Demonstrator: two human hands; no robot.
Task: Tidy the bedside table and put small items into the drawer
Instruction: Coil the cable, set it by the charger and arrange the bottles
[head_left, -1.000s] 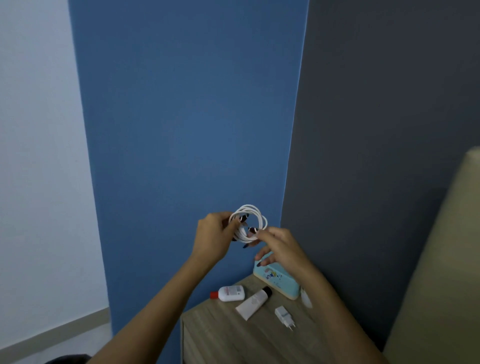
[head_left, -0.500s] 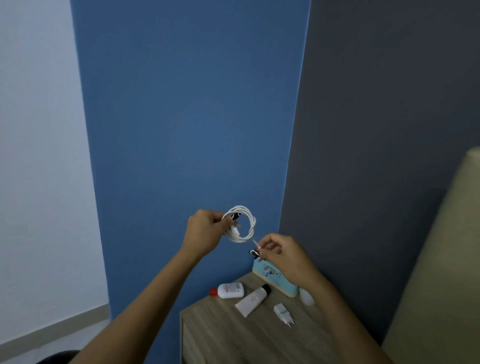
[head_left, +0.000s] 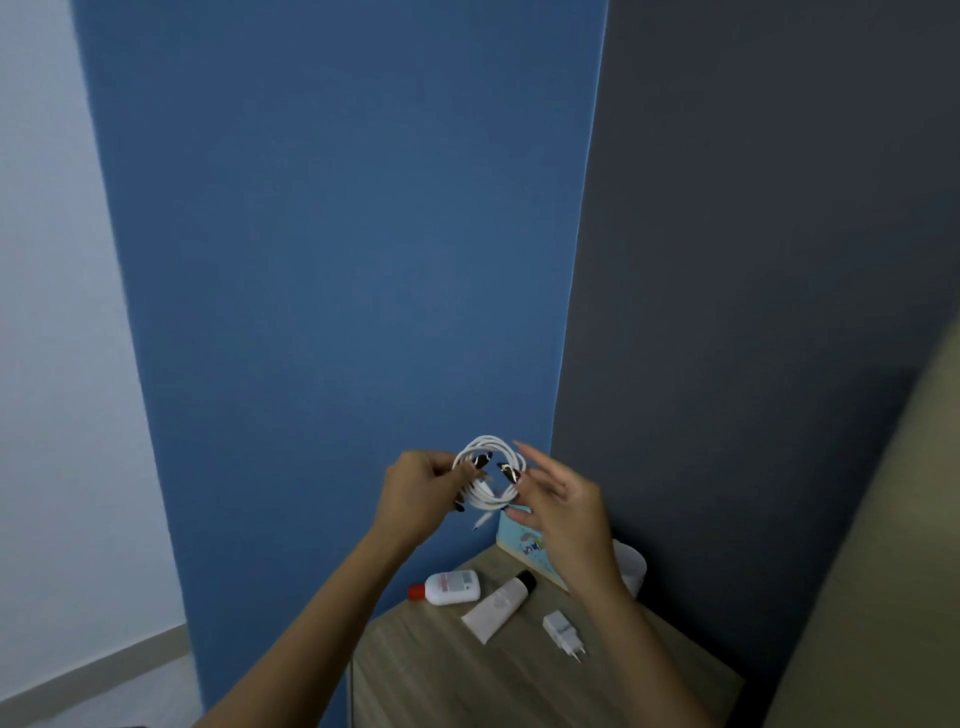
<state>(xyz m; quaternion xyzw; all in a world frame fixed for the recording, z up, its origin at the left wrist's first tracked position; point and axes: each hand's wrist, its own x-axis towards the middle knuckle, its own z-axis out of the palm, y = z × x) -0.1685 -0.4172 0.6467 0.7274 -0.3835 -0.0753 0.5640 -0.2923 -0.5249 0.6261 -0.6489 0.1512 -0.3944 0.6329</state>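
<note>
A coiled white cable (head_left: 488, 470) is held up in the air above the wooden bedside table (head_left: 457, 675). My left hand (head_left: 423, 496) pinches the left side of the coil. My right hand (head_left: 563, 512) touches the coil's right side with thumb and fingertips, its other fingers spread. One loose cable end hangs below the coil. On the table lie a small white bottle with a red cap (head_left: 449, 588), a white tube with a black cap (head_left: 500, 605) and a white charger plug (head_left: 562, 630). No drawer is in view.
A light-blue box with a cartoon print (head_left: 522, 548) stands at the table's back, partly behind my right wrist, with a white round object (head_left: 631, 569) beside it. A blue wall rises behind, a dark grey wall to the right. A beige bed edge (head_left: 883, 571) is at far right.
My right hand has come back up from beside the box to the right side of the coil. The left hand still holds the coil at about the same height.
</note>
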